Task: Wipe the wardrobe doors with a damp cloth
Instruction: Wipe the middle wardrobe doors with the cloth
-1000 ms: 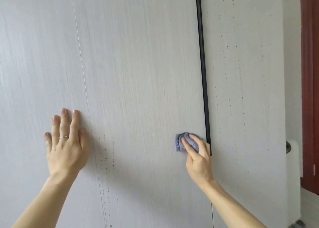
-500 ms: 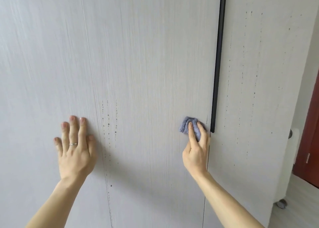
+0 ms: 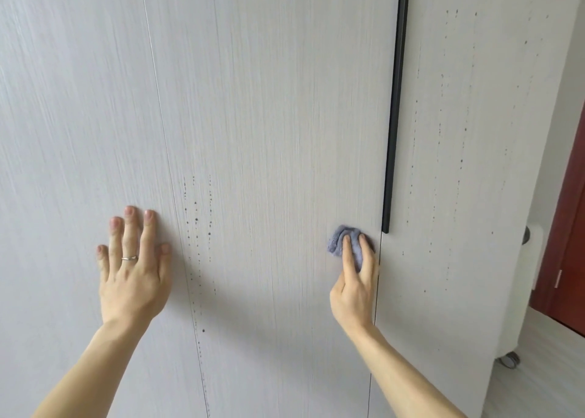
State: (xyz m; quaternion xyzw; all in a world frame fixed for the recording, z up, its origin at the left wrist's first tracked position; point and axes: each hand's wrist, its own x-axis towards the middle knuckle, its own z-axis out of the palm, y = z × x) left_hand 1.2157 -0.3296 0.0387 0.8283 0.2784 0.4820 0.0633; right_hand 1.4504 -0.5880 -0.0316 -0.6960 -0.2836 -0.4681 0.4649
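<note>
1. Pale grey wood-grain wardrobe doors (image 3: 269,69) fill almost the whole view. Three panels show, split by two thin upright seams: a left panel (image 3: 79,133), a middle panel (image 3: 269,164) and a right panel (image 3: 468,196).
2. One black handle strip (image 3: 394,117) runs down the seam between the middle and right panels and ends just above and to the right of the cloth.
3. One small blue-grey cloth (image 3: 337,242), bunched up, lies against the middle panel near its right edge.
4. The right hand (image 3: 354,294) presses the cloth to the panel. Two fingers (image 3: 347,256) lie straight over it with cloth showing between them. The thumb cannot be seen.
5. The left hand (image 3: 133,278) lies flat on the left panel, just left of the seam. Its fingers (image 3: 148,237) are straight and close together, with the thumb a little apart. It wears one ring (image 3: 129,258).
6. Dark specks (image 3: 196,221) run in loose upright lines on the middle panel beside the left seam. More are scattered over the right panel.
7. Between the two hands the middle panel is bare apart from the specks.
8. At the far right, past the wardrobe's edge, stands one white unit (image 3: 535,259) on a caster wheel (image 3: 510,359). Beyond it are a red-brown door (image 3: 569,228) and a strip of pale floor (image 3: 544,379).
</note>
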